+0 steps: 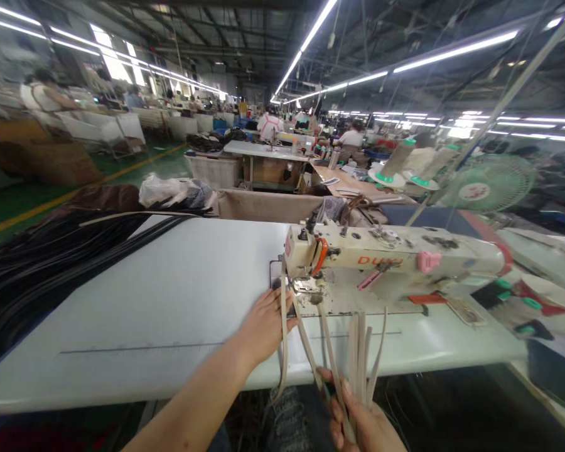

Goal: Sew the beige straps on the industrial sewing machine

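The sewing machine [348, 248] stands on a white table, its needle area at the left end. My left hand [266, 320] lies flat beside the presser foot, fingers stretched forward. One beige strip [284, 339] runs down across its fingers and over the table's front edge. A second beige strip [306, 342] leads from the needle area toward my right hand [358, 414]. That hand is closed around several beige strips at the front edge, and their loose ends [358, 351] stick up over the table. Its fingertips are partly hidden by the strips.
A pile of long black strips [75, 251] covers the table's left side. A green fan [480, 185] and thread cones [400, 160] stand behind the machine. Pink-handled snips [374, 276] are at the machine's arm. A cloth-lined bin [268, 204] borders the far edge. Other people sit farther off.
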Available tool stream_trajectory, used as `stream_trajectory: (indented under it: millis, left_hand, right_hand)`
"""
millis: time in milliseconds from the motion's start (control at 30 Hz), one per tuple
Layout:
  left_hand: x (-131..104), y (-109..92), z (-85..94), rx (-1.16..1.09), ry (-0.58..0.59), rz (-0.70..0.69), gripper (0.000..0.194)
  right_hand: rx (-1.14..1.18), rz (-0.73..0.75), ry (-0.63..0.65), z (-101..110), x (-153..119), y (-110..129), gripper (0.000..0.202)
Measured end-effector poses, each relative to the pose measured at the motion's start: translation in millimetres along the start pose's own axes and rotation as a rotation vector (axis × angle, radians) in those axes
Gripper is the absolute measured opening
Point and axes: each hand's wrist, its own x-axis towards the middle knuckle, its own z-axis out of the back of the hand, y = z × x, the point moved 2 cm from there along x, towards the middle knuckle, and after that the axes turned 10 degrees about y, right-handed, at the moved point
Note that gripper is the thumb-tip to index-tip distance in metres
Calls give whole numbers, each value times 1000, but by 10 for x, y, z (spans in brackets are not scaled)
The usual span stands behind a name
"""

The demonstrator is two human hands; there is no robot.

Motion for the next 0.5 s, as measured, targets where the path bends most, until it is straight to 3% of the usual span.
stream_trajectory:
  millis: [200, 367, 500]
  left_hand:
    - [5, 3, -14, 20, -7, -12, 52]
    - [12, 6, -23, 13, -7, -8, 52]
    - [5, 6, -43, 3, -16, -7, 53]
  right_hand:
    - [-4, 22, -106, 144, 35, -84, 76]
    - [-230, 164, -154, 319, -5, -46, 60]
    - [-391, 203, -146, 368, -4, 0, 63]
